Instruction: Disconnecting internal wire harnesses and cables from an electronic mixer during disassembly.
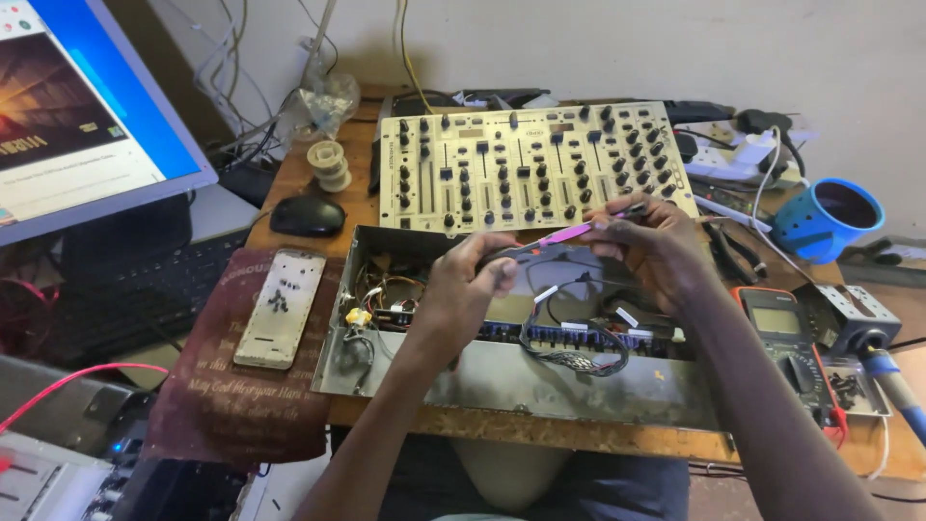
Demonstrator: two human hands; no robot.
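Pink-handled tool (564,233) — both hands pinching | left hand (463,289) | right hand (648,241)

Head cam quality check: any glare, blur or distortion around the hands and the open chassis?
Head view: soft, even light with faint shadows; the monitor at upper left is bright and partly washed out. The left hand and right hand look slightly soft, and the pink-handled tool between them is thin and hard to resolve. The open metal chassis has a dull sheen, no hard glare. Edges bow mildly from the wide lens.
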